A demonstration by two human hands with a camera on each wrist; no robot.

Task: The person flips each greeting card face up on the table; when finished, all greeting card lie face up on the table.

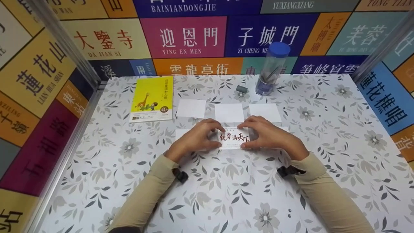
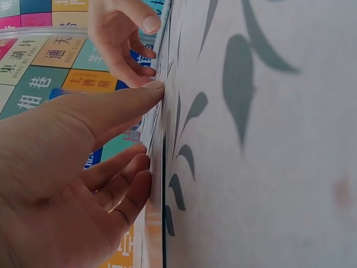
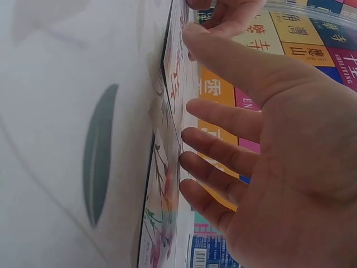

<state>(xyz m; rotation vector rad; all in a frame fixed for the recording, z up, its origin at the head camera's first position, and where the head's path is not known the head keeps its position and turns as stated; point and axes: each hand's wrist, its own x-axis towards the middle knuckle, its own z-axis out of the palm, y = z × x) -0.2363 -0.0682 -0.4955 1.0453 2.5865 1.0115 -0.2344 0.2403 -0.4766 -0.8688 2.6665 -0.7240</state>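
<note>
Both hands — left hand (image 1: 197,137), right hand (image 1: 266,134) — pinch the card (image 1: 234,138) by its ends; lift it level — best with an even grip.

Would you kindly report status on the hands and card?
Left hand and right hand pinch the card's ends. Card flat on table. Nothing in the way.

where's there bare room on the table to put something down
Bare cloth lies right of the blank cards, out to the table edge, and in front, between the sleeves. Left of the left hand, below the yellow book, is free too. Mid-table is crowded: cards, printed card, right hand, blue-capped tube.
</note>
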